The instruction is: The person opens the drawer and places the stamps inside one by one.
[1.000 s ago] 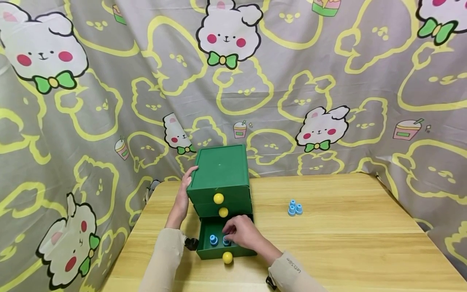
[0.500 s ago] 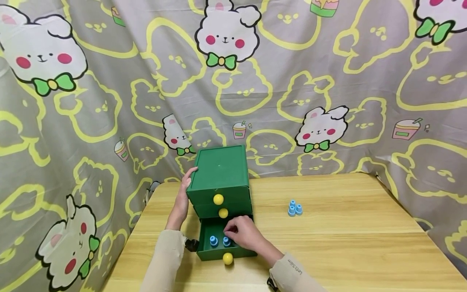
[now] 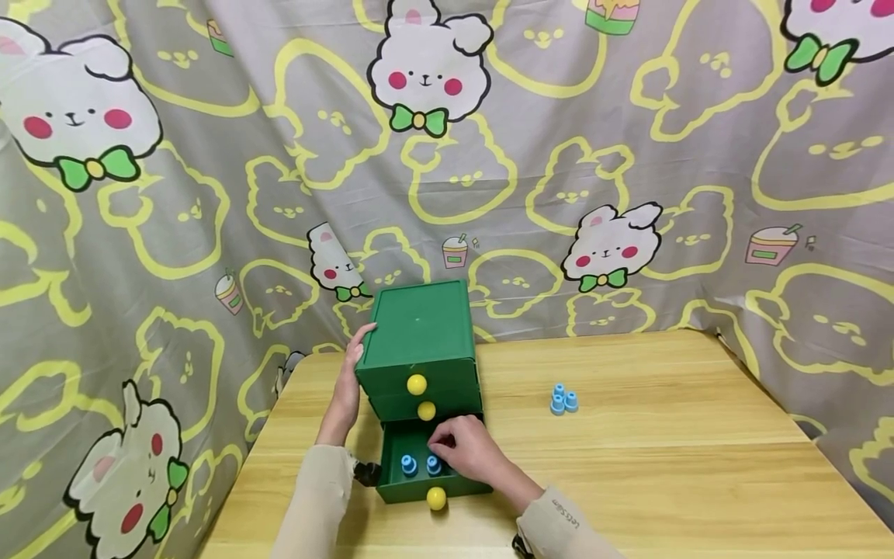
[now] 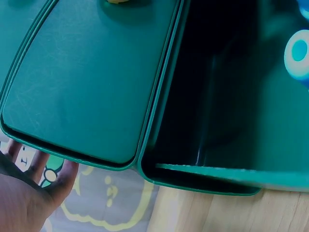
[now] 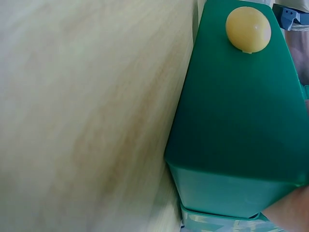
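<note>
A green cabinet [image 3: 417, 324] with yellow knobs stands on the table, its bottom drawer [image 3: 401, 491] pulled out. My left hand [image 3: 344, 394] rests its fingers along the cabinet's left side; in the left wrist view its fingers [image 4: 63, 186] reach behind the side wall. Two small blue stepped pegs [image 3: 408, 466] stand upright in the drawer. Over the drawer's right part, my right hand [image 3: 471, 450] bends its fingers loosely close above the right-hand blue peg [image 3: 434, 466]. The right wrist view shows mainly the drawer front [image 5: 236, 116] and its knob, with only a bit of the hand.
Three more blue pegs [image 3: 563, 400] sit clustered on the wooden table [image 3: 649, 442], right of the cabinet. A patterned curtain [image 3: 517, 186] hangs behind and beside the table. The upper two drawers, with yellow knobs [image 3: 417, 385], are pushed in.
My right hand has drawn its fingertips off the right-hand peg in the drawer, lifting slightly up and back. The left hand stays against the cabinet. The head view has shifted a little.
</note>
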Tool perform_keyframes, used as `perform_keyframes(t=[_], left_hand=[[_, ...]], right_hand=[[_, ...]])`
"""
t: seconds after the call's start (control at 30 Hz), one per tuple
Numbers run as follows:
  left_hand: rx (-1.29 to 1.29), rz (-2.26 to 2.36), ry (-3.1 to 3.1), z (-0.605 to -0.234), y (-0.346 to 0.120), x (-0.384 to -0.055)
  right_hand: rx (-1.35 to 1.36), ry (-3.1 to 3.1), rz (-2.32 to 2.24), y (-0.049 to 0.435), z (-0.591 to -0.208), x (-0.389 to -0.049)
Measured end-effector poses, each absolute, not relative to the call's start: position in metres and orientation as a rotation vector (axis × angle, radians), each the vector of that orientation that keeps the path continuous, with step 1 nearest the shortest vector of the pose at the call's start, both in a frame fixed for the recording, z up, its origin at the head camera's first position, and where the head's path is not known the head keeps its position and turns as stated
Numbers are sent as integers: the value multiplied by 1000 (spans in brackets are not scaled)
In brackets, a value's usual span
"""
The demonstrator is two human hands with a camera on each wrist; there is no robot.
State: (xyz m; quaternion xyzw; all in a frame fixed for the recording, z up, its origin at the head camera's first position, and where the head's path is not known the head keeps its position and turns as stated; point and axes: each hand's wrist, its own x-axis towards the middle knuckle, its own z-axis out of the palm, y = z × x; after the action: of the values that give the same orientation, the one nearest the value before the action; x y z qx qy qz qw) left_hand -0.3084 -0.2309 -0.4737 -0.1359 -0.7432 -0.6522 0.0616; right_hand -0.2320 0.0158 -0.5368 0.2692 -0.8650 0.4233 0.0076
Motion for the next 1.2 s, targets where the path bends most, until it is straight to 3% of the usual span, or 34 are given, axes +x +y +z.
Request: perform_keyframes(t=[0.57, 0.97, 1.2], left_hand=[[-381, -1967, -2299, -472, -232, -306], [-390, -1968, -2297, -468, -232, -306], [-396, -1959, -2302, -469, -232, -306]], right_hand=[[821, -2657, 1361, 31, -521, -230], [606, -2538, 1402, 99, -495, -243], [395, -2568, 1307, 153, -499, -255]])
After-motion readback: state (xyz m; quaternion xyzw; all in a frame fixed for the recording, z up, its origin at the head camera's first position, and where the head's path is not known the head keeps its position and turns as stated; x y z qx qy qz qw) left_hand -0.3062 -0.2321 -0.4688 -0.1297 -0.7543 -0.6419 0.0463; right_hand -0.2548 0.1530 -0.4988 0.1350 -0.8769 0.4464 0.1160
